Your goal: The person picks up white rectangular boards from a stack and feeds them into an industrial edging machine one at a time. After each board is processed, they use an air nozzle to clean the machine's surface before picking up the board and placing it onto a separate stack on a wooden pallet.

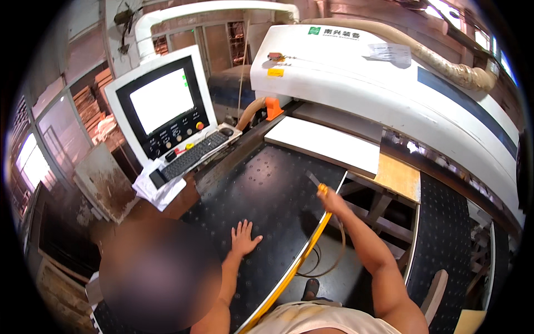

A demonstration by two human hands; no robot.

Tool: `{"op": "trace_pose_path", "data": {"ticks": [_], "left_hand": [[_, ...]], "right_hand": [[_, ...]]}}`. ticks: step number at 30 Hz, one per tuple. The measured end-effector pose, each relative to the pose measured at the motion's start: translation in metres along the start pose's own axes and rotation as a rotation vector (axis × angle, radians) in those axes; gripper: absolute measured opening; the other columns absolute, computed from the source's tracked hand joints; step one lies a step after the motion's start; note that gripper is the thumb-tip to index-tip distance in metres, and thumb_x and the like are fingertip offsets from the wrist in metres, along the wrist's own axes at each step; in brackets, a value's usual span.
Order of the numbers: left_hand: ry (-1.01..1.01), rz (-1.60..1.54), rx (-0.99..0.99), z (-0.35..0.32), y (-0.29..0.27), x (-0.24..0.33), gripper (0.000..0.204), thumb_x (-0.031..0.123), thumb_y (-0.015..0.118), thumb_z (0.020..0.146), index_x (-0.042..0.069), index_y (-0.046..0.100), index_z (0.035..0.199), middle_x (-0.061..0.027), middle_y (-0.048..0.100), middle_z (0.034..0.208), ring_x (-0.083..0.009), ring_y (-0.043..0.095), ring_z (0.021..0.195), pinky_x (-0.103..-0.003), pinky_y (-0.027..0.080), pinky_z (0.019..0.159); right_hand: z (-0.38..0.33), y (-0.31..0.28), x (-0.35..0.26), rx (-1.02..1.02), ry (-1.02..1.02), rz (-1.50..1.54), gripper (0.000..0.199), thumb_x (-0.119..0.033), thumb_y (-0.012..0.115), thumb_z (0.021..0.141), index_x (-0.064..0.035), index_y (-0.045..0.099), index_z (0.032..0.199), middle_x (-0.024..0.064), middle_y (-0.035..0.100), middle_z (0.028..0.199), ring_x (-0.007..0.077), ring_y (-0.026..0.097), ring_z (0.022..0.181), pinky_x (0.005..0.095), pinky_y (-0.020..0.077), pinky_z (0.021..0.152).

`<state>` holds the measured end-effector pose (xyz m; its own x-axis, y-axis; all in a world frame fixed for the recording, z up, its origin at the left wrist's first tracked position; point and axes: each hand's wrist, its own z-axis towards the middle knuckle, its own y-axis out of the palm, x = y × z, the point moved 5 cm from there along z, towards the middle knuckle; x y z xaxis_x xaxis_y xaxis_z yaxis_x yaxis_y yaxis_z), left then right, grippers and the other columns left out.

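While the person is leaning over a black studded desk (pixel 267 178), the left hand (pixel 243 239) is resting palm-down on it, fingers spread wide and holding nothing, probably bracing the body. The right hand (pixel 334 201) is reaching farther out, its fingers curling closely around the yellow end of a hand tool (pixel 322 189), whose grey tip is pointing away from the body over the desk. Beside the yellow-striped edge, a thin hose (pixel 344 245) is hanging slack, perhaps to give the arm reach; its connection is hidden.

Beyond the tool, a white panel (pixel 325 143) is lying flat, its right end reaching a wooden board (pixel 403 178). Farther left, a keyboard (pixel 192 158) is sitting below a tilted screen (pixel 161 100), presumably within easy operating reach. Behind the panel, a large white machine (pixel 334 64) is rising, a ribbed hose (pixel 456 72) is curving along its top, and glazed partitions (pixel 53 106) are enclosing the room.
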<state>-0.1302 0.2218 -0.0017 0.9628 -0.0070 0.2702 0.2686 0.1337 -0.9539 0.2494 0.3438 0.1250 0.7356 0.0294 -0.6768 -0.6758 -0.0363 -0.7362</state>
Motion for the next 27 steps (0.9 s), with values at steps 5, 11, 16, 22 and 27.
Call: {"op": "trace_pose_path", "data": {"ticks": [5,11,16,22,27], "left_hand": [[0.081,0.033,-0.165,-0.026,-0.026,-0.048,0.080,0.061,0.044,0.095,0.012,0.028,0.156,-0.0116,0.020,0.164,-0.0286,0.014,0.152,-0.048,0.009,0.122],[0.017,0.094,-0.087,-0.037,-0.033,-0.047,0.074,0.060,0.037,0.098,0.013,0.029,0.155,-0.0090,0.022,0.163,-0.0274,0.015,0.151,-0.052,0.008,0.121],[-0.073,0.117,-0.041,-0.028,-0.020,-0.047,0.071,0.056,0.036,0.100,0.011,0.030,0.154,-0.0116,0.024,0.162,-0.0299,0.017,0.151,-0.055,0.009,0.121],[-0.303,0.152,0.077,-0.047,-0.002,0.000,0.069,0.053,0.036,0.100,0.010,0.030,0.154,-0.0174,0.023,0.161,-0.0354,0.016,0.150,-0.061,0.010,0.118],[-0.217,0.097,0.081,-0.048,-0.010,0.006,0.069,0.053,0.036,0.100,0.010,0.031,0.154,-0.0163,0.023,0.161,-0.0339,0.017,0.150,-0.061,0.011,0.118]], "right_hand": [[-0.194,0.046,-0.043,-1.168,-0.168,-0.203,0.044,-0.046,0.055,0.100,-0.0034,0.062,0.110,0.0036,0.061,0.084,0.0165,0.058,0.077,0.0333,0.0499,0.072],[-0.241,-0.080,-0.052,-1.322,-0.017,-0.154,0.057,-0.058,0.059,0.093,-0.0027,0.068,0.104,0.0025,0.065,0.081,0.0141,0.060,0.077,0.0327,0.0499,0.073],[-0.218,-0.187,-0.070,-1.246,0.103,-0.268,0.063,-0.066,0.068,0.083,-0.0042,0.072,0.091,0.0028,0.068,0.075,0.0148,0.063,0.070,0.0301,0.0503,0.067],[-0.184,-0.174,-0.065,-0.973,0.001,-1.131,0.075,-0.076,0.068,0.073,-0.0023,0.075,0.085,0.0097,0.068,0.072,0.0214,0.067,0.070,0.0359,0.0514,0.065],[-0.201,-0.181,-0.098,-1.041,0.165,-0.834,0.065,-0.068,0.077,0.071,-0.0055,0.076,0.091,0.0061,0.071,0.076,0.0216,0.068,0.071,0.0343,0.0524,0.067]]}}
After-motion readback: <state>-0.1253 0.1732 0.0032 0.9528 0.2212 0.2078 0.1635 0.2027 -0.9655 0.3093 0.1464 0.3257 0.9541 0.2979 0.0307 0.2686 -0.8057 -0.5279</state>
